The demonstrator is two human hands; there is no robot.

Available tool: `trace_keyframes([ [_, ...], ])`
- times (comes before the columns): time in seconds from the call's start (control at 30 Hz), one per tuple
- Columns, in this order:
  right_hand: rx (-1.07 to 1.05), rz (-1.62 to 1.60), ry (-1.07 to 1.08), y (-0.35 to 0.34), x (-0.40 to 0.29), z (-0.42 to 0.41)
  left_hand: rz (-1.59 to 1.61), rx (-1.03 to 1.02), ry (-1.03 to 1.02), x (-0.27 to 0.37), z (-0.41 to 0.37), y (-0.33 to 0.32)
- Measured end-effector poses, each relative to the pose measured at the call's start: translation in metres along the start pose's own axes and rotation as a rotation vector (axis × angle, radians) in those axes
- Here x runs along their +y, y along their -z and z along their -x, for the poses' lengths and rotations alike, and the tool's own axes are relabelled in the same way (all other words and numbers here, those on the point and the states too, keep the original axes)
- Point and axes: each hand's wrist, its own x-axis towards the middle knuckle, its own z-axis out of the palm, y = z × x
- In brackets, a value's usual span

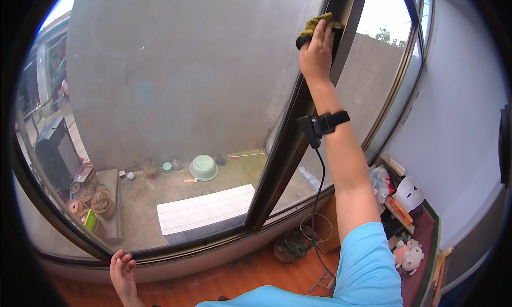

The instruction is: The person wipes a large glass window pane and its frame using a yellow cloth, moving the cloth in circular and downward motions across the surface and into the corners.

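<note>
My right hand (319,53) is raised high and presses a yellow-green and black cloth (327,21) against the dark upright frame (280,163) of a window. A black strap with a small device (320,126) sits on the right wrist, and a cable hangs from it. Low at the left, my left hand (123,271) is beside the window's bottom frame, its fingers loosely curled and nothing seen in them; whether it touches the frame I cannot tell. The large glass pane (192,91) spans the area left of the upright frame.
Through the glass show a grey wall, a green basin (203,167), potted plants (101,201) and a white ridged panel (208,209). Indoors, a plant pot (286,251) with a wire stand is below the sill. Plush toys (409,255) and boxed items lie at the right by the wall.
</note>
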Motion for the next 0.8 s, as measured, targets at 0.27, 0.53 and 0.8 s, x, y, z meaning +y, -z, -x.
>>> trace_keyframes([
  [0.27, 0.185, -0.019, -0.02, -0.02, 0.009, -0.042, -0.038, 0.05, -0.04, -0.002, 0.013, 0.01],
  [0.53, -0.165, -0.22, -0.092, 0.034, -0.046, 0.241, -0.035, 0.035, 0.008, -0.005, 0.009, -0.024],
  [0.8, -0.333, -0.479, -0.18, 0.102, -0.052, 0.347, -0.091, -0.099, 0.028, -0.009, 0.013, -0.102],
])
